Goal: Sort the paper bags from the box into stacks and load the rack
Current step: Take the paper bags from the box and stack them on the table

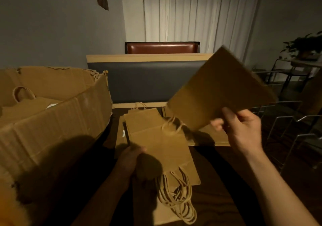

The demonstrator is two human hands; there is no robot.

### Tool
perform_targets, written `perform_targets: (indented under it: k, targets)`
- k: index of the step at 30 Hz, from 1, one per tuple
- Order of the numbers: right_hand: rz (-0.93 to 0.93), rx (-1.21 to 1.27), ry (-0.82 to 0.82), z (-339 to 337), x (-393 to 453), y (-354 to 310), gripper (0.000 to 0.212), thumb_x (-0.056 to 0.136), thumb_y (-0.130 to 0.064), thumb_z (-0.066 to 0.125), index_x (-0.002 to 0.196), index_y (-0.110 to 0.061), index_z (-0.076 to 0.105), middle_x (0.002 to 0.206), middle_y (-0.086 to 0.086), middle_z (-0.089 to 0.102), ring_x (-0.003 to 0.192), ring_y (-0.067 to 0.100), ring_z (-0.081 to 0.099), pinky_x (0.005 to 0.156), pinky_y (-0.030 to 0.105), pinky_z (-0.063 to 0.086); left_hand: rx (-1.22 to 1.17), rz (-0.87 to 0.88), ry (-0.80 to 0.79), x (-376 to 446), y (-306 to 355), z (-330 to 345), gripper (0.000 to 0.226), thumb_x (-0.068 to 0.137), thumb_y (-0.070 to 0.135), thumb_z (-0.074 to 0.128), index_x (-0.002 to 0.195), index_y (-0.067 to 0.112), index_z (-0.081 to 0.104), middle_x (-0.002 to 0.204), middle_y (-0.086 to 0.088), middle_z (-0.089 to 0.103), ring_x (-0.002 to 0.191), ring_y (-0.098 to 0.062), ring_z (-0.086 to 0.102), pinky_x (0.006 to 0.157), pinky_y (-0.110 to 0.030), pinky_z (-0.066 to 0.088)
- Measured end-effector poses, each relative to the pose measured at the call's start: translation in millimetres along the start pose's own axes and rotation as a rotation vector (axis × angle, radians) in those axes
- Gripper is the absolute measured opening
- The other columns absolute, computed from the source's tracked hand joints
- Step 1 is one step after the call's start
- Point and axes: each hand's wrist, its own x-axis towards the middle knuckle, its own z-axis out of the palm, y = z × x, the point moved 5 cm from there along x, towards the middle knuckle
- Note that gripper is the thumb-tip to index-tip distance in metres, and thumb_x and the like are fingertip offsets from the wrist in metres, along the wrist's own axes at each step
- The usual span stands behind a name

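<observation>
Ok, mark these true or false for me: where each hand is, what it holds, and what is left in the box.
1. The right hand holds a paper bag up in the air. True.
2. The left hand is open and free. False: it grips a bunch of paper bags over the table.
3. The cardboard box is emptied. False: a handled bag lies inside.
4. A wire rack stands to the right. True.

Left side blocked by tall cardboard box (52,121). Far edge walled by booth back (148,81). Wire rack (287,130) crowds the right, gaps hard to judge in the dark. Bag stacks (156,147) fill centre; bare table (226,182) near right.
</observation>
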Motion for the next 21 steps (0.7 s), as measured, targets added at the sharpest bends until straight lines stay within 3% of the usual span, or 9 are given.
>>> perform_targets:
  k: [3, 6, 9, 12, 13, 15, 16, 18, 21]
  targets:
    - [-0.019, -0.239, -0.509, 33, -16, 21, 0.023, 0.091, -0.002, 0.061, 0.100, -0.015, 0.078, 0.119, 0.002, 0.072, 0.119, 0.013, 0.063, 0.105, 0.031, 0.047, -0.003, 0.010, -0.038, -2, -3, 1, 0.004, 0.086, 0.005, 0.067, 0.084, 0.005, 0.063, 0.080, -0.013, 0.067, 0.074, -0.027, 0.066, 0.065, -0.033, 0.049]
    - [0.225, -0.395, -0.713, 52, -35, 52, 0.056, 0.089, 0.022, 0.035, 0.097, -0.012, 0.079, 0.123, -0.011, 0.068, 0.124, -0.002, 0.054, 0.110, 0.020, 0.039, 0.005, 0.039, -0.008, -4, -4, 1, 0.014, 0.080, 0.007, 0.074, 0.085, 0.005, 0.062, 0.085, -0.016, 0.067, 0.079, -0.031, 0.065, 0.072, -0.038, 0.052]
    - [0.323, -0.209, -0.451, 48, -31, 50, 0.048, 0.088, 0.020, 0.031, 0.092, 0.003, 0.076, 0.112, -0.001, 0.072, 0.113, 0.005, 0.061, 0.097, 0.020, 0.046, -0.027, 0.054, -0.024, -6, -4, 2, 0.023, 0.071, 0.010, 0.078, 0.075, 0.006, 0.056, 0.072, -0.011, 0.062, 0.068, -0.028, 0.062, 0.063, -0.034, 0.049]
    - [0.431, -0.038, -0.230, 45, -29, 52, 0.030, 0.098, -0.003, 0.047, 0.115, -0.013, 0.070, 0.114, -0.006, 0.069, 0.110, 0.012, 0.065, 0.089, 0.022, 0.053, -0.011, 0.074, -0.021, -12, -3, 6, 0.024, 0.078, 0.010, 0.075, 0.074, 0.008, 0.051, 0.072, -0.009, 0.058, 0.066, -0.025, 0.060, 0.058, -0.031, 0.045]
    - [0.516, 0.021, -0.176, 45, -30, 57, 0.036, 0.094, -0.005, 0.059, 0.125, -0.023, 0.062, 0.114, -0.005, 0.066, 0.107, 0.017, 0.067, 0.086, 0.031, 0.057, 0.005, 0.082, -0.029, -13, -4, 8, 0.021, 0.081, 0.013, 0.074, 0.079, 0.009, 0.053, 0.076, -0.008, 0.060, 0.069, -0.024, 0.061, 0.059, -0.030, 0.045]
    - [0.724, 0.108, -0.127, 45, -35, 73, 0.077, 0.082, 0.007, 0.070, 0.139, -0.037, 0.041, 0.107, 0.002, 0.065, 0.096, 0.028, 0.071, 0.079, 0.047, 0.060, 0.050, 0.078, -0.016, -15, -4, 10, 0.021, 0.087, 0.023, 0.070, 0.099, 0.011, 0.057, 0.089, -0.006, 0.061, 0.076, -0.021, 0.060, 0.059, -0.029, 0.042]
    - [0.788, 0.157, -0.106, 43, -37, 75, 0.081, 0.081, 0.011, 0.069, 0.143, -0.031, 0.039, 0.100, 0.007, 0.069, 0.087, 0.030, 0.073, 0.071, 0.046, 0.061, 0.075, 0.071, 0.006, -15, -4, 9, 0.026, 0.089, 0.027, 0.067, 0.107, 0.011, 0.058, 0.096, -0.007, 0.061, 0.080, -0.020, 0.059, 0.059, -0.029, 0.041]
    - [0.833, 0.229, -0.033, 33, -33, 72, 0.054, 0.086, 0.009, 0.063, 0.135, -0.011, 0.051, 0.094, 0.015, 0.075, 0.073, 0.028, 0.074, 0.056, 0.039, 0.061, 0.085, 0.097, 0.036, -10, -3, 4, 0.035, 0.090, 0.032, 0.065, 0.113, 0.006, 0.061, 0.102, -0.013, 0.064, 0.083, -0.022, 0.062, 0.060, -0.029, 0.043]
    - [0.888, 0.454, 0.093, 11, -26, 79, 0.030, 0.095, -0.010, 0.055, 0.125, -0.012, 0.059, 0.114, 0.021, 0.070, 0.087, 0.033, 0.073, 0.063, 0.043, 0.061, 0.023, 0.163, 0.062, -5, 0, -4, 0.051, 0.084, 0.030, 0.069, 0.126, 0.003, 0.056, 0.116, -0.025, 0.061, 0.083, -0.026, 0.065, 0.057, -0.030, 0.049]
